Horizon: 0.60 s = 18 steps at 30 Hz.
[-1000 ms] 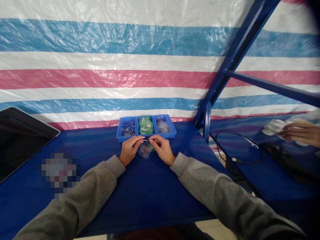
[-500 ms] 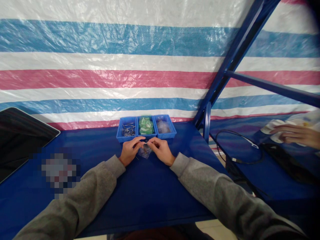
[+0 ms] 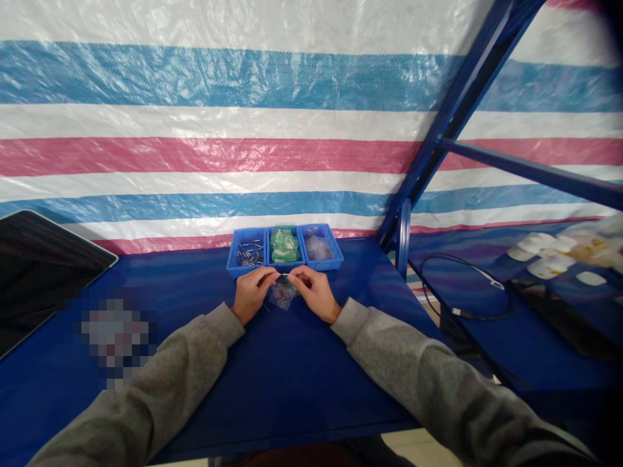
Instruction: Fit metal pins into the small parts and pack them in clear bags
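Head view: left hand (image 3: 251,291) and right hand (image 3: 315,292), angled inward, pinch a slender piece (image 3: 283,275).

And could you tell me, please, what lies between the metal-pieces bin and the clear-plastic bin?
A blue bin of green packets, in the head view.

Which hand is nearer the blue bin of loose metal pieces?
Left: the left hand is just in front of that bin; the right hand is farther, to its front right.
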Tool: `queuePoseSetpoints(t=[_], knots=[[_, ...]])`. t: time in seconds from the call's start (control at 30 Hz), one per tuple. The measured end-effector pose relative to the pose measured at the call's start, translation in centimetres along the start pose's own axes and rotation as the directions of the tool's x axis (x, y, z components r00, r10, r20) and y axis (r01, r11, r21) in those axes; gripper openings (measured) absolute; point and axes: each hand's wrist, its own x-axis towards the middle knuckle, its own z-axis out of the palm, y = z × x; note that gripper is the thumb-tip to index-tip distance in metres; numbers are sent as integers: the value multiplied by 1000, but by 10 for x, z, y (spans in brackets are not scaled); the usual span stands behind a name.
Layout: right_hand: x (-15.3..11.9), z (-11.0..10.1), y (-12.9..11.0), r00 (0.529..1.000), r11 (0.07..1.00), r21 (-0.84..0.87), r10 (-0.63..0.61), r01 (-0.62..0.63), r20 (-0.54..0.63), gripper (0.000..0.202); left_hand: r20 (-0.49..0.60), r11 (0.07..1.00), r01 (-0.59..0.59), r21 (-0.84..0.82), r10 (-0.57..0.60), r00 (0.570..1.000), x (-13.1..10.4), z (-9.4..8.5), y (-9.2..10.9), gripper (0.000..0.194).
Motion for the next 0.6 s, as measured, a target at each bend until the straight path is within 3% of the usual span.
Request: queuePoseSetpoints(t=[0.33, 0.6], knots=[[0, 0, -4, 998, 999, -37, -37, 39, 49, 28, 52, 999, 29, 25, -31, 998, 0, -3, 5, 33], [0, -3, -6, 995, 995, -79, -52, 58, 80, 40, 32, 999, -40, -28, 41, 999, -1, -3, 4, 19]])
